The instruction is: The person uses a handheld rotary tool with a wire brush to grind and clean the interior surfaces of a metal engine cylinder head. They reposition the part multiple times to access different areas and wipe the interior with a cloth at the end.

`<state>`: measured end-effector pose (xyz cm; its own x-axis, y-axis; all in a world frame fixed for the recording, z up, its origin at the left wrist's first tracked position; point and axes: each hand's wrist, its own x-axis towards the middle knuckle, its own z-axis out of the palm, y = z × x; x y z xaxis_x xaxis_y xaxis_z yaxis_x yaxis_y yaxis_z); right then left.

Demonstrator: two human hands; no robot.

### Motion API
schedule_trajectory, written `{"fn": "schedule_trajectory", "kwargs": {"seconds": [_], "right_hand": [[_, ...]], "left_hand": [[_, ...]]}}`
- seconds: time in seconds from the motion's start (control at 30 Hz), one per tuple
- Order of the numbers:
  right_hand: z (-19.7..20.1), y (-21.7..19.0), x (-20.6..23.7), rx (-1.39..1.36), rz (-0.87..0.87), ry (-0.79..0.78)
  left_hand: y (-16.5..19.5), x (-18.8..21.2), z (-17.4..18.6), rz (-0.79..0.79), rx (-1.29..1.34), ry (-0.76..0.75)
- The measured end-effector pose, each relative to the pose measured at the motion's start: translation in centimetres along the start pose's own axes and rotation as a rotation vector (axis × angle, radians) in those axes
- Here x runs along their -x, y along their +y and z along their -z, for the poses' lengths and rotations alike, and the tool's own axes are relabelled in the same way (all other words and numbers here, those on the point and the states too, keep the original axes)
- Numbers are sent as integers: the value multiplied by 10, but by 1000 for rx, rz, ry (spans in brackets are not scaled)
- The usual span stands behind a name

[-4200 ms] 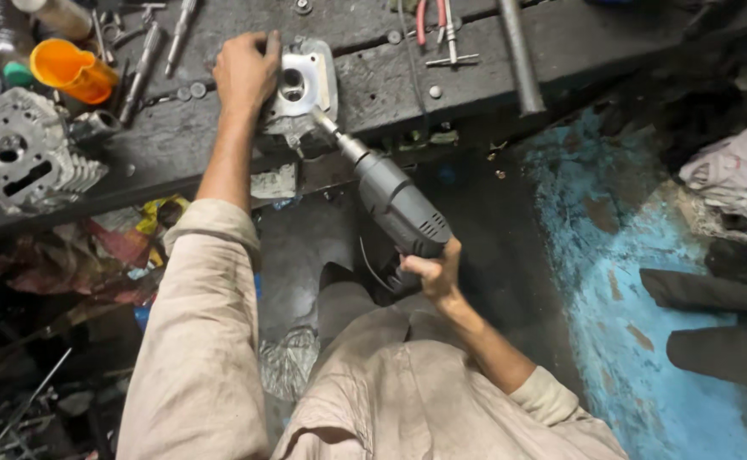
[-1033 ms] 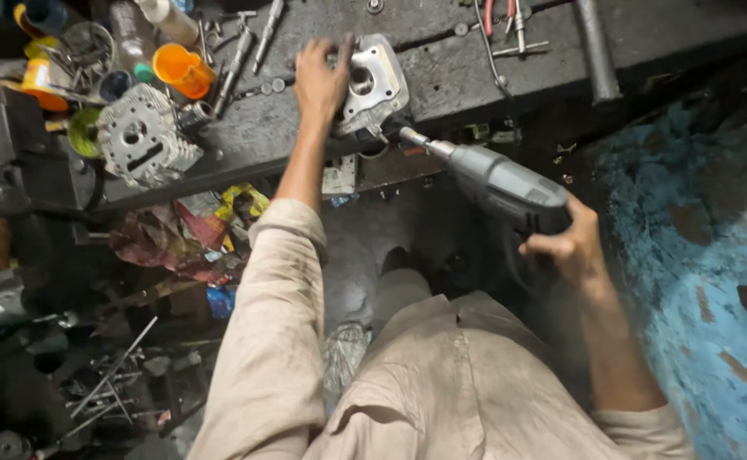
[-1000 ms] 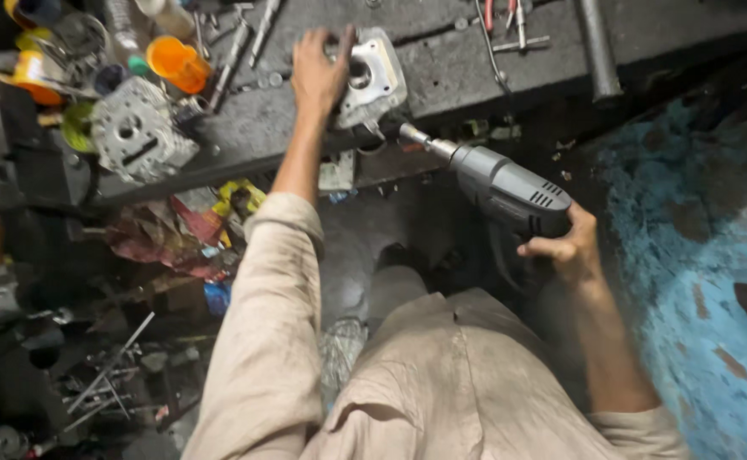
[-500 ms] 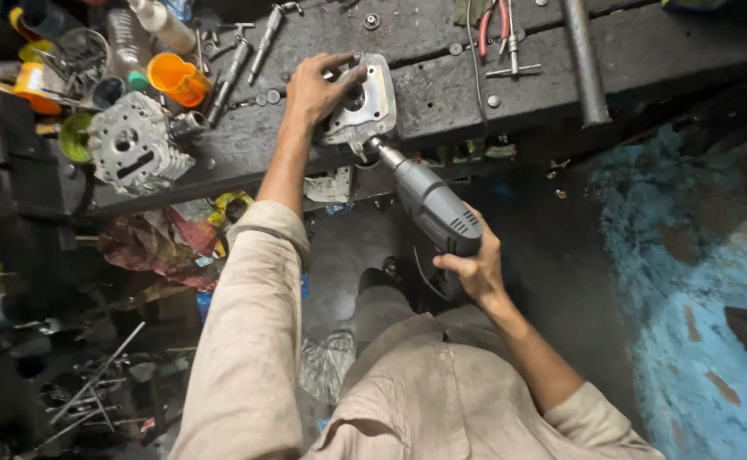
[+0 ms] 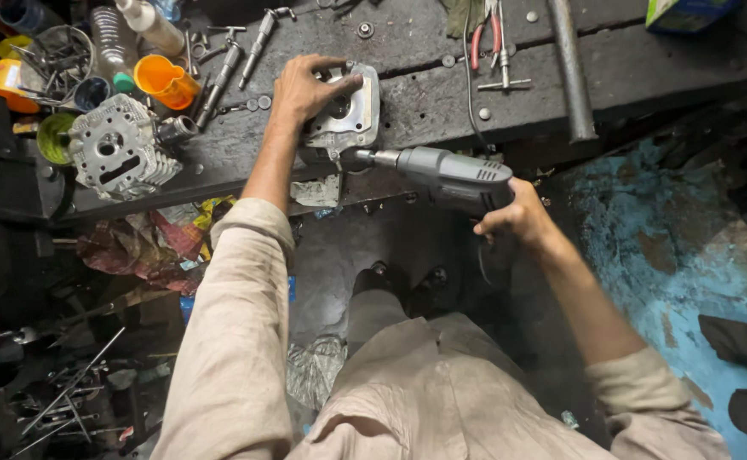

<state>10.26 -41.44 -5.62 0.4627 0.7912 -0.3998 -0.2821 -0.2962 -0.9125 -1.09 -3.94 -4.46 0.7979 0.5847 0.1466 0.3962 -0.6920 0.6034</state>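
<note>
My left hand [image 5: 304, 88] presses down on a grey metal engine part [image 5: 350, 113] lying at the front edge of a dark workbench [image 5: 442, 111]. A grey electric drill [image 5: 452, 172] is gripped at its handle by my right hand [image 5: 518, 217], lying nearly level, with its tip against the near side of the engine part. The drill's cord hangs down below it.
A finned metal cylinder head [image 5: 118, 153] sits at the bench's left, beside an orange cup [image 5: 162, 79], bottles, a wrench and loose bolts. Red-handled pliers [image 5: 486, 36] and a metal pipe [image 5: 568, 68] lie to the right. Scraps and rods litter the floor at left; blue-painted floor [image 5: 663, 247] is at right.
The drill has swung from pointing steeply up toward the part to lying nearly level, with my right hand moved up and to the right. My left hand stays on the engine part.
</note>
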Motion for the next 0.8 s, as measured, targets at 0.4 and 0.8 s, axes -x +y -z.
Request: {"fn": "schedule_trajectory", "kwargs": {"seconds": [0.4, 0.8], "right_hand": [[-29, 121, 61, -135, 204, 265], [-69, 114, 47, 307, 658, 380]], "left_hand": [[13, 24, -25, 255, -11, 256], [25, 28, -17, 289, 28, 215]]}}
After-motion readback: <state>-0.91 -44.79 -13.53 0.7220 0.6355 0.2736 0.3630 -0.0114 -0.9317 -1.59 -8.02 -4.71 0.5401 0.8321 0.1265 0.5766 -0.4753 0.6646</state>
